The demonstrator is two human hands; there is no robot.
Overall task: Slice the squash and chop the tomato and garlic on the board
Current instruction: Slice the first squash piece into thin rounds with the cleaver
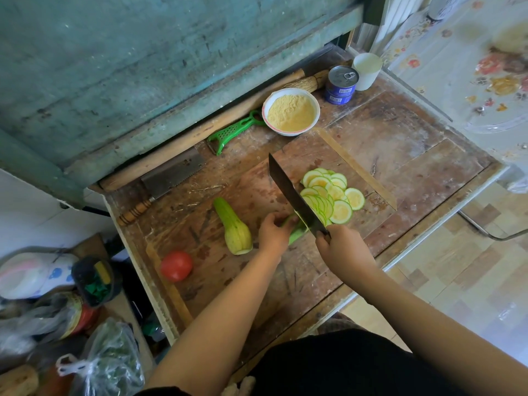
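Filling mid-frame, the worn wooden surface [400,144] carried the board [228,201]. At centre, the right hand [344,248] gripped the knife [291,195] over the squash [297,232], which the left hand [274,232] held down, slices [331,195] fanned rightward. Lower left lay a second squash [234,230] and tomato [176,266]. The blue can [341,85], upper right, had an unreadable label.

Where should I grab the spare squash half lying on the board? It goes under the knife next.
Take the squash half by its narrow neck, the far end pointing away from you, coming down from above with fingers across it. The bulbous cut end faces you and widens, so it is probably harder to wrap. Its left side is open board; the left hand sits to its right.
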